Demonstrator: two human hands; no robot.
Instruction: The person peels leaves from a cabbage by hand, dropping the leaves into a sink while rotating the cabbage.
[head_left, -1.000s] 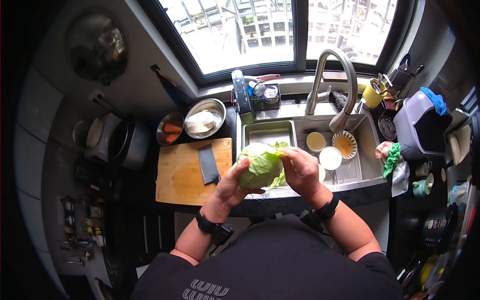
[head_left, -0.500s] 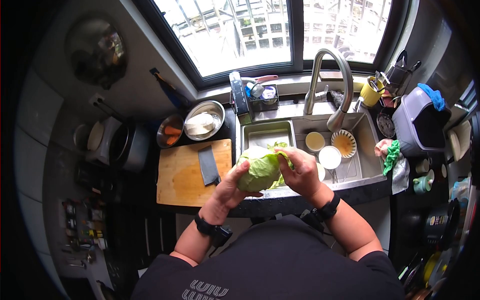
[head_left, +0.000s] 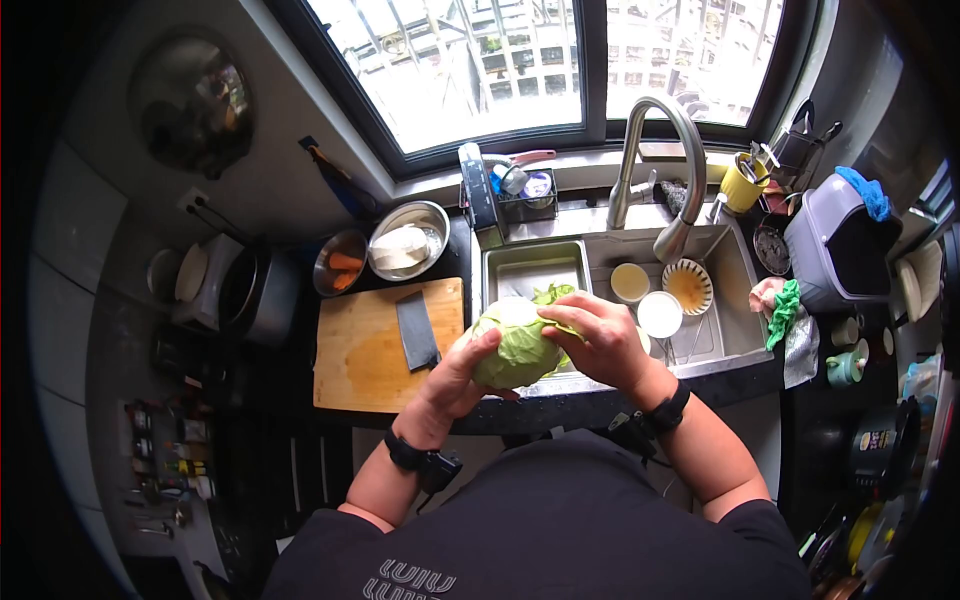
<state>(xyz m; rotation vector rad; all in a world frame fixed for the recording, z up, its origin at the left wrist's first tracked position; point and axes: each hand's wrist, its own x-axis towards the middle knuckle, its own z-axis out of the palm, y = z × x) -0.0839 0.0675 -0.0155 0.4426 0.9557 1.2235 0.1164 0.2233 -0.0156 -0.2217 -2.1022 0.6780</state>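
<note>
A round green cabbage is held up over the front edge of the left sink basin. My left hand is wrapped round its left side and underside. At its upper right, my right hand pinches an outer cabbage leaf between thumb and fingers. Loose green leaves show behind the cabbage, at the metal tray in the left basin. A wooden cutting board lies to the left, with a cleaver on its right part.
The right basin holds several bowls, one a fluted bowl, under a tall faucet. Behind the board stand a metal bowl with something white and a smaller one with orange pieces. A grey bin is at the right.
The cabbage has tilted and shifted slightly down and left. My right hand has moved a little over its top right, and the leaf it pinches stands further out.
</note>
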